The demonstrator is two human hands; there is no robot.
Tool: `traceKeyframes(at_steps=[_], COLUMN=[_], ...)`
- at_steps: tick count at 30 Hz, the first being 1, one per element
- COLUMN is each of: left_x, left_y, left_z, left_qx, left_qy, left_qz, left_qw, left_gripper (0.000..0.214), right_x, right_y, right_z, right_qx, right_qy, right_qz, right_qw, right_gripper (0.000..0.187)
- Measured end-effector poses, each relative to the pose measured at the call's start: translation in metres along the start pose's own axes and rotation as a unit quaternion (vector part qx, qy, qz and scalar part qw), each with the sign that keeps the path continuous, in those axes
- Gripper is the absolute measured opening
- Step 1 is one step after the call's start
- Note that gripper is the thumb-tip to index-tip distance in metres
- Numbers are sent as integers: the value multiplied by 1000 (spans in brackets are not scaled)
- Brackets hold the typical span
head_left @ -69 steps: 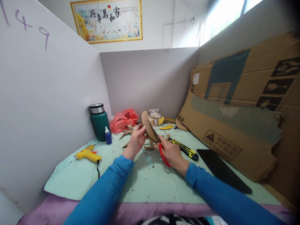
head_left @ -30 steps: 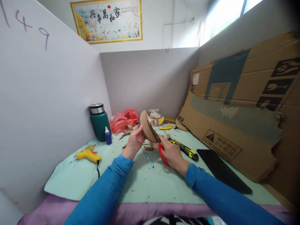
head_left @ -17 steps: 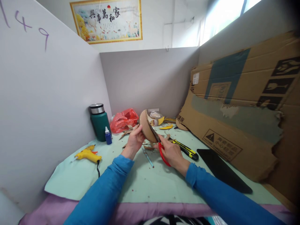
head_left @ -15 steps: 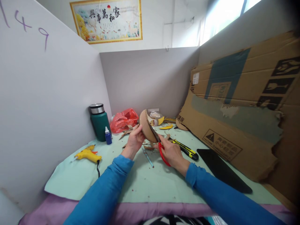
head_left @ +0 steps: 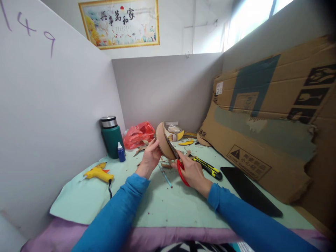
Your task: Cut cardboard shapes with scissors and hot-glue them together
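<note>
Printed cardboard carton [head_left: 275,147], well right of right hand [head_left: 193,171]. Green bottle [head_left: 110,140], beyond and left of left hand [head_left: 151,156]. Left hand pinching curved cardboard piece [head_left: 163,144] (tilted), which sits at its upper right, ahead-left of right hand. Right hand gripping red-handled scissors [head_left: 181,172] at the piece's edge. Utility knife [head_left: 210,168] right of right hand; blue pen or pencil [head_left: 167,179] between hands.

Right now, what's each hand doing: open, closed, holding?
Left hand: closed, holding the rounded brown cardboard piece.
Right hand: closed, holding the red-handled scissors at the cardboard's edge.
</note>
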State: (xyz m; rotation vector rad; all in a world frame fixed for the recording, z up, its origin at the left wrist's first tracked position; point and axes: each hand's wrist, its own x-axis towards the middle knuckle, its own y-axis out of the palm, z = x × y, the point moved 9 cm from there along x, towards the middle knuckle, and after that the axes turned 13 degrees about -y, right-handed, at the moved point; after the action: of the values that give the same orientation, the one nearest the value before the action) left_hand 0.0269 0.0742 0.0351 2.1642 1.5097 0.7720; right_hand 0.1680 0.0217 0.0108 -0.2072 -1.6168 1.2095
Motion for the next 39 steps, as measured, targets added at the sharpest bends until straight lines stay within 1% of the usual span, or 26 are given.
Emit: traceKeyframes(at_steps=[5, 10, 19, 27, 35, 39], left_x=[0, 1, 1, 2, 2, 3], left_y=[1, -2, 1, -2, -3, -4], left_z=[1, 2, 3, 4, 4, 4], left_qx=[1, 4, 9, -2, -2, -3], left_qy=[2, -1, -2, -7, -11, -8], left_qz=[5, 4, 24, 18, 14, 12], left_qw=[1000, 1000, 1000, 1000, 1000, 1000], left_gripper=[34, 32, 31, 27, 29, 30], right_x=[0, 0, -1, 0, 0, 0], right_y=[0, 1, 7, 8, 7, 3], right_z=[-1, -2, -7, -8, -8, -4], right_qx=[10, 20, -9, -20, -7, 14], right_qy=[0, -7, -4, -4, -6, -12], right_qz=[-1, -10, -10, -11, -12, -16], right_qw=[1000, 1000, 1000, 1000, 1000, 1000], right_gripper=[52, 50, 50, 48, 47, 49])
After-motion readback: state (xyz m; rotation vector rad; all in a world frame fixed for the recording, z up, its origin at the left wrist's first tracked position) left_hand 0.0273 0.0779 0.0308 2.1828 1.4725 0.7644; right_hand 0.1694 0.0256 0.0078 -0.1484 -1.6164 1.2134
